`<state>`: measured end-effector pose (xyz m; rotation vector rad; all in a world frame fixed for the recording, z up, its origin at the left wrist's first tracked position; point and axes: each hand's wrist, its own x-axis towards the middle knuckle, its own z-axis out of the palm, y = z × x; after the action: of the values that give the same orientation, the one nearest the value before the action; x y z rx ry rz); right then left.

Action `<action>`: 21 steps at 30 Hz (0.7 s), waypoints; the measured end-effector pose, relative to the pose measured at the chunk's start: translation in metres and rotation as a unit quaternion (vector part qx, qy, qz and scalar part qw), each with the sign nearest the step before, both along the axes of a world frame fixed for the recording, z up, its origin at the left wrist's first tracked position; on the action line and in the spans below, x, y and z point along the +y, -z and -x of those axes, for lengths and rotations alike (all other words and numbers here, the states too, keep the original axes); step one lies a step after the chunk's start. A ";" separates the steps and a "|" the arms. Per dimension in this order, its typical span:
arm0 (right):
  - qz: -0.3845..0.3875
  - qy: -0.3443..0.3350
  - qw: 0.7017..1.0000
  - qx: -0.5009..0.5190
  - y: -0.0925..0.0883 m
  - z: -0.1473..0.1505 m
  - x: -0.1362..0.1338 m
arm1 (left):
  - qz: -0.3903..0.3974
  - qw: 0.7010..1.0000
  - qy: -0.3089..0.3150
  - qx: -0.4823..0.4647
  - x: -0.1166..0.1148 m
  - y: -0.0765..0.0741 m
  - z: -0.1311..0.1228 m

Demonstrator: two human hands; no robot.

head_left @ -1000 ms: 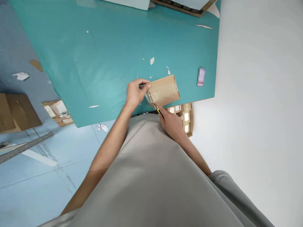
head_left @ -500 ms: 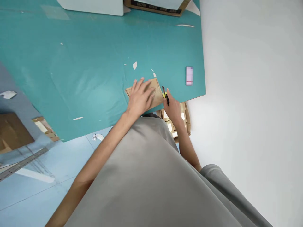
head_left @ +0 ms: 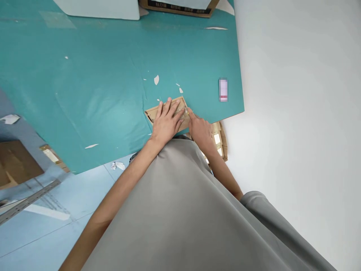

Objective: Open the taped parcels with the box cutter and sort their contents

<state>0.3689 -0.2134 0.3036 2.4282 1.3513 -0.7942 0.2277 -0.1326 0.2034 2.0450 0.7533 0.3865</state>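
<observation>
A small flat cardboard box (head_left: 184, 123) lies at the table's near edge, turned at a slant, with clear tape glinting on its top. My left hand (head_left: 166, 122) rests flat over the box with its fingers spread, pressing on the top. At the box's right side, my right hand (head_left: 200, 131) is closed around a yellow-and-black utility knife (head_left: 187, 111), index finger stretched along it. Most of the knife is hidden by the fingers; its front end is at the tape on the right part of the box.
White paper scraps (head_left: 156, 79) are scattered over the green table (head_left: 107, 75). A pixelated pale pink item (head_left: 223, 90) lies near the right edge. A carton (head_left: 180, 11) and a white panel (head_left: 104, 9) stand at the back. Below the edge is an open carton of small boxes (head_left: 221, 139).
My right hand has moved left with the utility knife, from beside the box onto its right part. My left hand stays on the box. The view has shifted slightly.
</observation>
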 end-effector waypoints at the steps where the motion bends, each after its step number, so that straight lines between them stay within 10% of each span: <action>1: 0.014 0.001 1.000 -0.003 -0.003 0.001 -0.001 | 0.002 1.000 0.001 0.000 -0.001 0.001 -0.001; 14: 0.108 0.046 0.993 0.016 -0.023 -0.005 -0.036 | -0.001 1.000 0.002 0.008 0.003 0.003 -0.001; 18: 0.023 0.044 0.998 0.024 -0.028 -0.017 -0.041 | -0.001 1.000 -0.004 0.020 0.010 0.003 0.003; 21: -0.091 0.065 0.994 0.012 0.002 -0.042 -0.030 | -0.001 1.000 -0.011 0.030 0.012 0.001 0.008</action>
<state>0.4104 -0.2439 0.3016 2.6785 1.3380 -0.7638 0.2197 -0.1208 0.2022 2.0597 0.8113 0.3403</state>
